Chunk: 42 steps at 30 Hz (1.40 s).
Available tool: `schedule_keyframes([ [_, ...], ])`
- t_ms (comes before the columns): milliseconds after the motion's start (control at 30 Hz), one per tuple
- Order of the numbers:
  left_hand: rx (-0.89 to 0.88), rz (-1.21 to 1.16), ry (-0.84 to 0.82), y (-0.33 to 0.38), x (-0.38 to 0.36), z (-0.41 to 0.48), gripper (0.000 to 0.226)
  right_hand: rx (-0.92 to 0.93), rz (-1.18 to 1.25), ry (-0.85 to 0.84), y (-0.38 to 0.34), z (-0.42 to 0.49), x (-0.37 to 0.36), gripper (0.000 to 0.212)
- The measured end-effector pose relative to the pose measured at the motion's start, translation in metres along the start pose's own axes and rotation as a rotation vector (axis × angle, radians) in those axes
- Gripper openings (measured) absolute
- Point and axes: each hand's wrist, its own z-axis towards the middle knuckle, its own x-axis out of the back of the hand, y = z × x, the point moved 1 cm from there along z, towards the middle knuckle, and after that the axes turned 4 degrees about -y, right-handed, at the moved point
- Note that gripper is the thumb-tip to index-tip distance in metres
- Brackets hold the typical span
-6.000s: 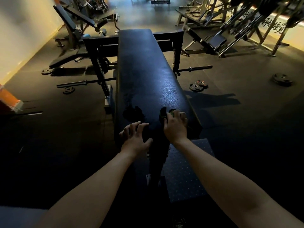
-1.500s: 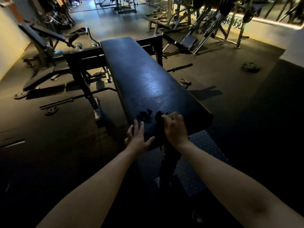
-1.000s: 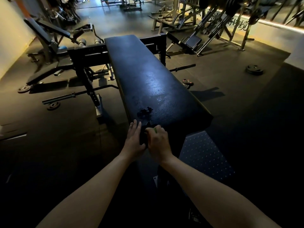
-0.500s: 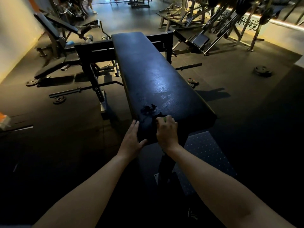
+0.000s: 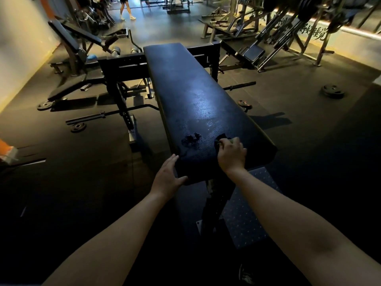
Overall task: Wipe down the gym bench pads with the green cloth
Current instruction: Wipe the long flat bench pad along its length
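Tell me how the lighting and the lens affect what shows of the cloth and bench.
Head view: dim overall, with a bluish glare on the long black padded bench; the crumpled green cloth is mostly lost in shadow under the right hand; the wide-angle lens bows the frame edges and stretches the forearms.

The long black padded vinyl desk (image 5: pixel 185 83) has a fine pebbled grain and a bluish sheen, with a darker blotch (image 5: pixel 190 139) near its close end. The crumpled cloth (image 5: pixel 221 139) looks dark, green at one edge. The flat metal footplate (image 5: pixel 243 219) below is grey-blue, dotted in a grid. The pale wall (image 5: pixel 348 43) bears black characters.
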Motion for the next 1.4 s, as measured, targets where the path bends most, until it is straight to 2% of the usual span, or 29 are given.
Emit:
schedule_keyframes([
  [167, 0.027, -0.007, -0.011, 0.003, 0.003, 0.002, 0.083, 0.146, 0.07, -0.06, -0.05, -0.036, -0.023, 0.021],
  [267, 0.042, -0.09, -0.019, 0.003, 0.001, 0.0, 0.086, 0.298, 0.112, -0.109, -0.072, -0.059, -0.03, 0.021],
  [367, 0.055, -0.176, -0.019, 0.002, 0.003, 0.0, 0.086, 0.432, 0.148, -0.159, -0.075, -0.066, -0.027, 0.025],
  [433, 0.055, -0.174, -0.035, 0.003, 0.005, 0.004, 0.084, 0.466, 0.125, -0.117, -0.063, -0.051, -0.019, 0.023],
  [500, 0.078, -0.171, -0.042, 0.004, 0.008, 0.012, 0.084, 0.359, 0.06, -0.058, -0.042, -0.024, -0.009, 0.021],
  [567, 0.109, -0.164, -0.042, 0.008, 0.008, 0.02, 0.082, 0.168, 0.008, -0.055, -0.017, 0.005, 0.002, 0.024],
  [633, 0.16, -0.149, -0.026, 0.013, 0.007, 0.029, 0.073, 0.027, -0.007, -0.065, -0.003, 0.024, 0.007, 0.025],
  [700, 0.198, -0.145, 0.013, 0.016, 0.003, 0.036, 0.064, 0.02, -0.005, -0.085, -0.009, 0.03, -0.001, 0.026],
  [800, 0.223, -0.141, 0.087, 0.016, 0.001, 0.042, 0.056, 0.21, 0.037, -0.152, -0.044, 0.015, -0.018, 0.026],
  [933, 0.289, -0.202, 0.1, 0.015, 0.009, 0.056, 0.052, 0.557, 0.079, -0.29, -0.075, -0.005, -0.023, 0.027],
  [1000, 0.312, -0.206, 0.098, 0.019, 0.013, 0.068, 0.053, 0.648, 0.044, -0.241, -0.069, 0.005, -0.021, 0.022],
  [1033, 0.324, -0.21, 0.097, 0.02, 0.013, 0.075, 0.054, 0.626, 0.019, -0.192, -0.062, 0.018, -0.02, 0.02],
  [1100, 0.362, -0.185, 0.07, 0.023, 0.009, 0.087, 0.055, 0.46, -0.007, -0.122, -0.041, 0.056, -0.018, 0.022],
  [1167, 0.405, -0.15, 0.038, 0.026, 0.003, 0.092, 0.057, 0.248, -0.038, -0.12, -0.018, 0.093, -0.012, 0.029],
  [1233, 0.419, -0.156, 0.052, 0.026, -0.001, 0.092, 0.056, 0.132, -0.056, -0.141, -0.005, 0.111, -0.011, 0.032],
  [1300, 0.414, -0.165, 0.07, 0.022, -0.001, 0.092, 0.056, 0.148, -0.04, -0.179, -0.014, 0.109, -0.015, 0.029],
  [1400, 0.405, -0.221, 0.106, 0.017, 0.003, 0.093, 0.054, 0.302, 0.01, -0.269, -0.049, 0.082, -0.025, 0.027],
])
